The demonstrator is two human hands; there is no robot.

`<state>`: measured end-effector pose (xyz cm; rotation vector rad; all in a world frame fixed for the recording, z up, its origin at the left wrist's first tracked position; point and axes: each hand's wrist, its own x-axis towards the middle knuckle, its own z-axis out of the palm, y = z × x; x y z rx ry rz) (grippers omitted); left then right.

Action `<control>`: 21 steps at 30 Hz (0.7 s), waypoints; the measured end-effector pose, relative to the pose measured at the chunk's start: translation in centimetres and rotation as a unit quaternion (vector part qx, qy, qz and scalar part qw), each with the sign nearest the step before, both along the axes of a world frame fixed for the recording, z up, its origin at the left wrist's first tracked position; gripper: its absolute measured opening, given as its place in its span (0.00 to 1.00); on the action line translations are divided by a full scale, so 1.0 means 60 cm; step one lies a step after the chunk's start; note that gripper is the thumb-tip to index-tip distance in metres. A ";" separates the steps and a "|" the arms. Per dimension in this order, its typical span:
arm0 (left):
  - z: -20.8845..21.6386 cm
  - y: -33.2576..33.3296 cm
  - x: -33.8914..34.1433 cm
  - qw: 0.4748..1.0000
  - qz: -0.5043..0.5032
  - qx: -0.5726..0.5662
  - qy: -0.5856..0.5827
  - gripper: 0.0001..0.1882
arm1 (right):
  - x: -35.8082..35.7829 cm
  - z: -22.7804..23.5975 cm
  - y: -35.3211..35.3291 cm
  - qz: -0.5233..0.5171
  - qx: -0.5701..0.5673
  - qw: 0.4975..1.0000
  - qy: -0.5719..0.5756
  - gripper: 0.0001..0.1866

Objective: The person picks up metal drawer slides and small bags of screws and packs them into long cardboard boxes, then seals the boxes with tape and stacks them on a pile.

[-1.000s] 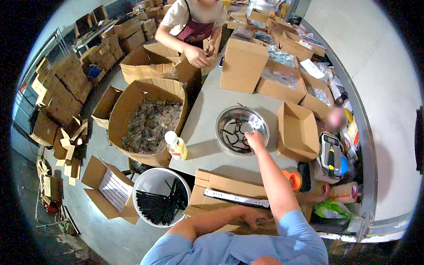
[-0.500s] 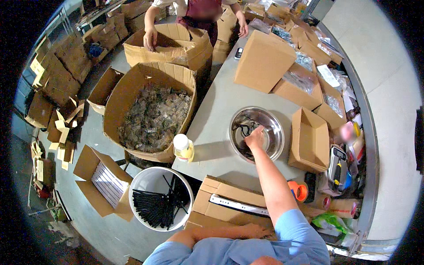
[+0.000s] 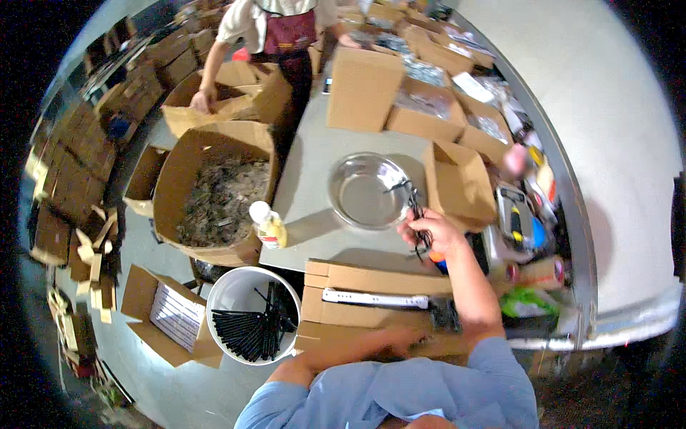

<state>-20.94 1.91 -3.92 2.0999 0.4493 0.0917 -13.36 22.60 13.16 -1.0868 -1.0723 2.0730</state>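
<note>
My right hand (image 3: 434, 233) is closed around a bunch of thin black pieces (image 3: 418, 207), whose exact kind I cannot make out. It hovers beside the near right rim of a shiny steel bowl (image 3: 357, 204), whose bare bottom shows. Low in front of my body, my left hand (image 3: 404, 342) is near flattened cardboard (image 3: 371, 330); its fingers are smeared. A white slotted metal rail (image 3: 375, 298) lies across that cardboard, with a small dark item (image 3: 444, 314) at its right end.
A white bucket (image 3: 214, 343) of black rods stands left, near an open carton (image 3: 136, 304) and a capped bottle (image 3: 270, 230). Behind are a big carton (image 3: 166, 179) of dark small parts and a co-worker's hand (image 3: 204, 100) at another carton. An open box (image 3: 457, 182) stands right.
My right hand has come out of the bowl with the black pieces, moving toward me and to the right. The whole view has shifted. The co-worker's hand remains at the carton.
</note>
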 end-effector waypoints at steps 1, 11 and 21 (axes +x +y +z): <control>0.009 0.002 -0.002 0.999 -0.004 -0.049 -0.016 0.46 | 0.044 0.003 -0.025 0.105 -0.011 0.993 0.058 0.06; 0.063 -0.018 0.001 0.992 0.051 0.016 0.118 0.42 | 0.298 -0.016 -0.248 0.137 0.320 0.717 -0.603 0.14; 0.063 -0.033 0.004 0.989 0.083 0.006 0.122 0.40 | 0.354 -0.117 -0.307 -0.016 0.511 0.570 -0.644 0.06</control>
